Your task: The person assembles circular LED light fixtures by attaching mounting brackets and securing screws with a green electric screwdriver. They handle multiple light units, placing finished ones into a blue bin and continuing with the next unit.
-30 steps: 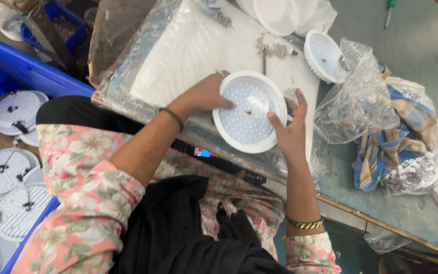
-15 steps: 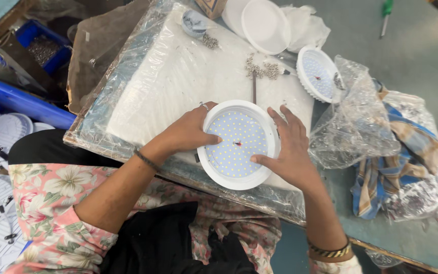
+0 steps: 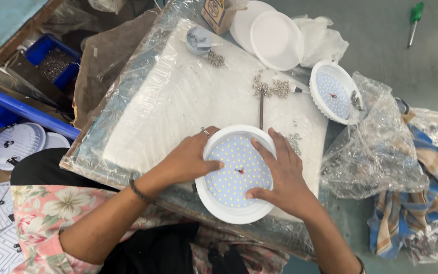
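I take the white foam pad (image 3: 178, 101) as landmark. At its near edge sits the round white lamp housing (image 3: 236, 175), its LED board (image 3: 239, 172) facing up.

Left of the housing, the left hand (image 3: 186, 162) lies flat with fingers spread, palm on the rim and thumb tip on the board; it grips nothing.

On the right side, the right hand (image 3: 285, 175) is likewise spread wide, fingertips pressing the board, not closed on anything.

Judgement: the housing looks like a light, stiff plastic shell with a smooth rim; the diodes look fragile, so I would take it by the outer rim, both sides.

Farther right on the pad, loose screws (image 3: 272, 87) and a second lamp housing (image 3: 335, 92).

Compared with half a second ago, the housing lies in much the same spot; both hands stay on it, left thumb now further onto the board.
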